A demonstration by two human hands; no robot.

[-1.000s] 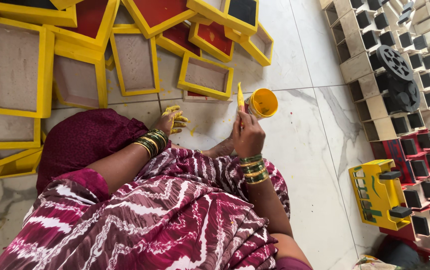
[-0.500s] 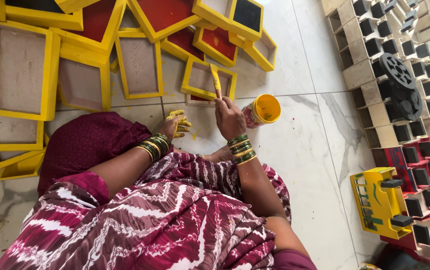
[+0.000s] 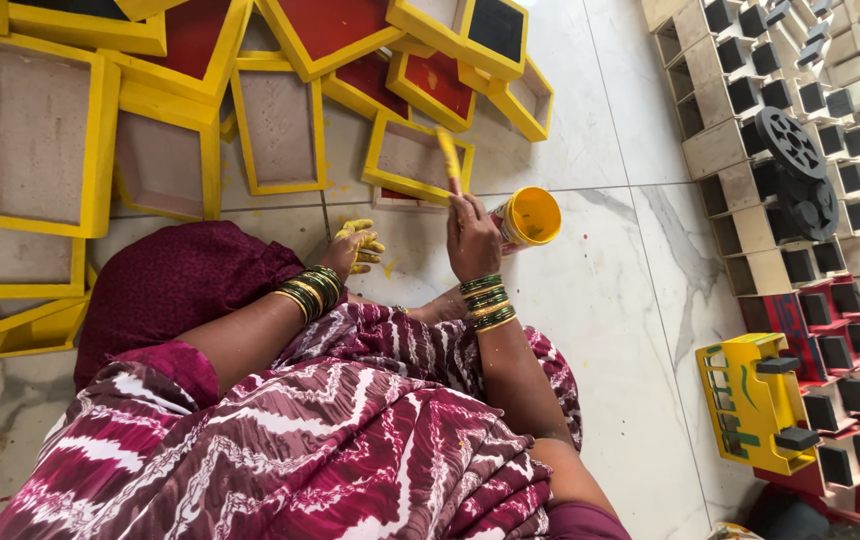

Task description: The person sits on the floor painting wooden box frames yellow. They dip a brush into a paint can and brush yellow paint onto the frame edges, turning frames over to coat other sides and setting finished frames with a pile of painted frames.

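a seated person's two hands work with yellow paint among square wooden trays on a marble floor.

the right hand is clenched round a thin yellow-smeared paintbrush, whose tip lies on the rim of a small yellow-edged square wooden tray just ahead. the round open pot of yellow paint stands on the white marble floor, just beside that hand. the paint-stained left hand rests with fingers loosely spread on the floor, grasping nothing. a yellow toy vehicle lies well apart at the right.
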